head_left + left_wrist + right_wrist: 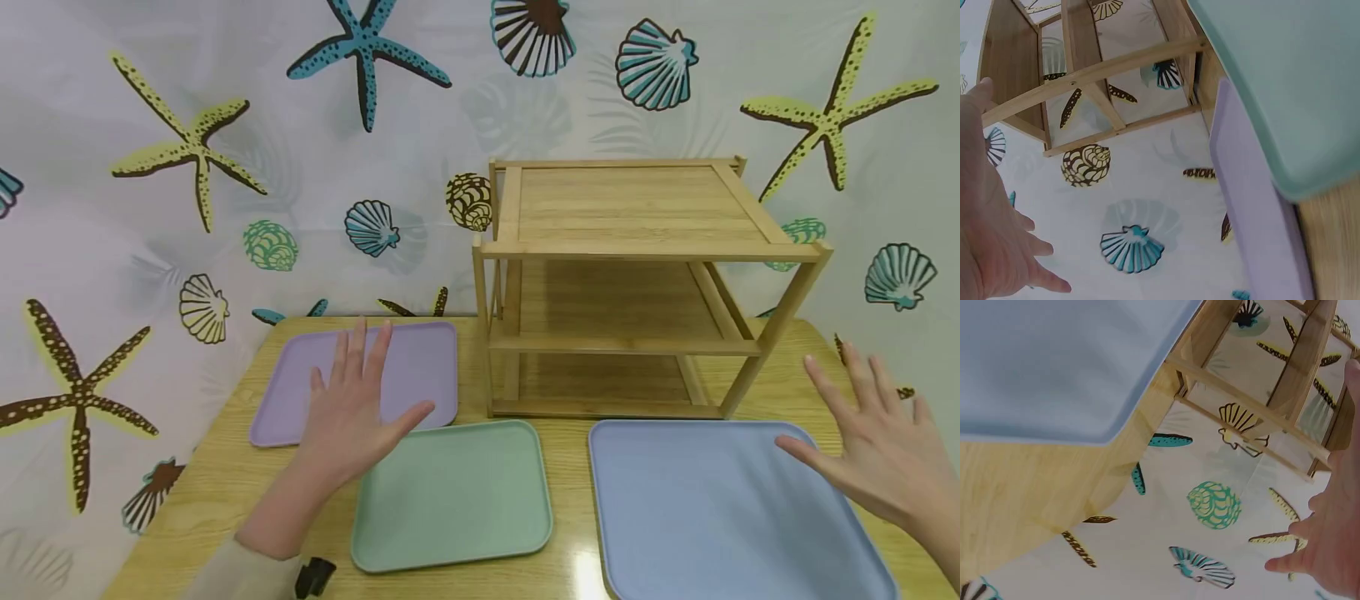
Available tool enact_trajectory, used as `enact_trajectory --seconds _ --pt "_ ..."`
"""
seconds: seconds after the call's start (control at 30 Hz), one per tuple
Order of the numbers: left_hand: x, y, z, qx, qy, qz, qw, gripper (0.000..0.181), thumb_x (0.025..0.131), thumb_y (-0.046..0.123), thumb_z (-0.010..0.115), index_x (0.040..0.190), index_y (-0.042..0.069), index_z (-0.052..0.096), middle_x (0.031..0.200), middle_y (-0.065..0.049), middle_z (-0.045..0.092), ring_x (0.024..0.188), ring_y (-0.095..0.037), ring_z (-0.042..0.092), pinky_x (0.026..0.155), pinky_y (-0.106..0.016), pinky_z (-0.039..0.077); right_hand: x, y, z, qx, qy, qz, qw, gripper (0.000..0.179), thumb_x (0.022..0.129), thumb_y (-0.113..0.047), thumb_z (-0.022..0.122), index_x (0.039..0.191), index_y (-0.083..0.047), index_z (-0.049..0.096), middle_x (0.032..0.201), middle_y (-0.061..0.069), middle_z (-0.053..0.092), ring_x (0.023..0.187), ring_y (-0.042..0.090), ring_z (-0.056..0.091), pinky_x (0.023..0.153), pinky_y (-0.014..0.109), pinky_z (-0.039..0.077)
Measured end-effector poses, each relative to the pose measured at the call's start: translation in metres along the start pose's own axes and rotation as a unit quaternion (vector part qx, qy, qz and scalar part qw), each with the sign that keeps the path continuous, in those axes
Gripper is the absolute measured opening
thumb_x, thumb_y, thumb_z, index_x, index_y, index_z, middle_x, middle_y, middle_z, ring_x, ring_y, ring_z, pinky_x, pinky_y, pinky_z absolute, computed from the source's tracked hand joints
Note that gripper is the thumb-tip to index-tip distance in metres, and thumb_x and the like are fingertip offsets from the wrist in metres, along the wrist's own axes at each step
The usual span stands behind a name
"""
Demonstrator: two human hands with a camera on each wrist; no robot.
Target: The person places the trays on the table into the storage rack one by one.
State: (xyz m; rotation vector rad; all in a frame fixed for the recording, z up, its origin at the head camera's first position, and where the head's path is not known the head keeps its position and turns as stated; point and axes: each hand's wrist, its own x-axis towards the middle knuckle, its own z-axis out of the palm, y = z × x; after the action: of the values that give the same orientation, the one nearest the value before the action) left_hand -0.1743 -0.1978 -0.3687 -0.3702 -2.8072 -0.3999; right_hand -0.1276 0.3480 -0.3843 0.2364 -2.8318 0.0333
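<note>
My left hand (348,421) hovers with spread fingers over the gap between a purple tray (427,367) and a green tray (457,492), holding nothing. On the right, my right hand (881,442) is likewise spread, near the right edge of a large blue tray (697,500), and grips nothing. All three trays lie flat on the table. Behind the green and blue trays stands a wooden rack (645,208) with three shelf levels. The left wrist view shows the left hand (997,231) apart from the rack; the right wrist view shows the right hand (1335,519) in the air too.
The wooden table (202,508) has rounded far corners. A white curtain (315,158) printed with starfish and shells hangs behind it and along the sides. A small black object (315,577) sits at the left sleeve's cuff (243,575).
</note>
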Motion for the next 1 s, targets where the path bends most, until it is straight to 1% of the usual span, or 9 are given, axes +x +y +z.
enact_trajectory --seconds 0.07,0.13,0.23,0.4,0.57,0.67,0.73,0.9,1.0 --pt "0.01 0.005 0.008 -0.047 0.004 0.002 0.9989 0.104 0.087 0.066 0.057 0.157 0.024 -0.006 0.162 -0.011 -0.003 0.146 -0.037 0.002 0.101 -0.075 0.012 -0.003 0.004 0.003 0.013 -0.009 0.008 0.9998 0.101 0.086 -0.063 0.058 0.158 -0.019 0.002 0.159 0.019 -0.011 0.142 0.048 -0.003 0.09 0.079 0.016" --pt "0.019 0.011 0.016 -0.105 0.011 0.013 0.9944 0.103 0.088 0.06 0.06 0.157 0.022 -0.007 0.162 -0.008 -0.003 0.146 -0.034 0.004 0.105 -0.07 0.014 -0.007 0.008 0.007 0.02 -0.017 0.013 0.9996 0.101 0.088 -0.061 0.058 0.157 -0.019 0.0 0.159 0.021 -0.011 0.141 0.05 0.0 0.087 0.078 0.021" --pt "0.031 0.021 0.026 -0.2 0.011 0.022 0.9795 0.1 0.091 0.053 0.062 0.156 0.025 -0.009 0.162 -0.004 -0.002 0.146 -0.031 0.008 0.108 -0.064 0.018 -0.013 0.015 0.015 0.048 -0.028 0.018 0.9983 0.099 0.09 -0.056 0.059 0.157 -0.018 -0.003 0.158 0.022 -0.012 0.137 0.056 0.007 0.085 0.077 0.025" --pt "0.051 0.032 0.044 -0.347 0.012 0.026 0.9376 0.094 0.095 0.038 0.062 0.155 0.03 -0.01 0.161 -0.008 0.006 0.144 -0.032 0.017 0.107 -0.063 0.022 -0.029 0.027 0.033 0.12 -0.047 0.032 0.9912 0.097 0.092 -0.047 0.062 0.157 -0.016 -0.004 0.157 0.026 -0.011 0.132 0.062 0.013 0.084 0.077 0.026" --pt "0.069 0.04 0.056 -0.445 0.014 0.049 0.8939 0.084 0.099 0.02 0.059 0.156 0.028 -0.002 0.156 -0.013 0.023 0.14 -0.034 0.029 0.104 -0.063 0.028 -0.047 0.038 0.051 0.169 -0.069 0.066 0.981 0.094 0.095 -0.043 0.06 0.156 -0.012 -0.005 0.156 0.027 -0.015 0.133 0.062 0.004 0.087 0.078 0.02" --pt "0.075 0.043 0.06 -0.473 0.012 0.062 0.879 0.075 0.101 0.016 0.055 0.157 0.024 0.006 0.149 -0.019 0.035 0.135 -0.037 0.037 0.103 -0.06 0.032 -0.056 0.044 0.059 0.185 -0.085 0.092 0.9747 0.092 0.097 -0.043 0.056 0.155 -0.008 -0.007 0.153 0.033 -0.016 0.131 0.064 0.001 0.088 0.078 0.016" --pt "0.078 0.046 0.062 -0.478 0.012 0.065 0.8759 0.069 0.102 0.014 0.053 0.157 0.02 0.011 0.143 -0.023 0.041 0.131 -0.038 0.042 0.102 -0.057 0.036 -0.061 0.048 0.064 0.193 -0.093 0.104 0.9713 0.091 0.098 -0.042 0.054 0.154 -0.004 -0.007 0.151 0.037 -0.013 0.129 0.066 0.002 0.087 0.077 0.017" --pt "0.083 0.05 0.064 -0.461 0.035 0.059 0.8845 0.058 0.103 0.015 0.049 0.155 0.013 0.022 0.131 -0.025 0.052 0.121 -0.037 0.052 0.096 -0.051 0.045 -0.067 0.056 0.074 0.2 -0.133 0.125 0.9628 0.093 0.099 -0.045 0.051 0.152 0.001 -0.009 0.145 0.046 -0.004 0.125 0.068 0.008 0.085 0.076 0.021" --pt "0.087 0.05 0.067 -0.454 0.052 0.069 0.887 0.056 0.103 0.014 0.049 0.154 0.012 0.025 0.123 -0.023 0.058 0.114 -0.036 0.058 0.087 -0.049 0.05 -0.07 0.059 0.078 0.198 -0.165 0.138 0.9564 0.096 0.099 -0.05 0.05 0.151 0.001 -0.012 0.143 0.048 -0.002 0.123 0.069 0.01 0.085 0.077 0.021"
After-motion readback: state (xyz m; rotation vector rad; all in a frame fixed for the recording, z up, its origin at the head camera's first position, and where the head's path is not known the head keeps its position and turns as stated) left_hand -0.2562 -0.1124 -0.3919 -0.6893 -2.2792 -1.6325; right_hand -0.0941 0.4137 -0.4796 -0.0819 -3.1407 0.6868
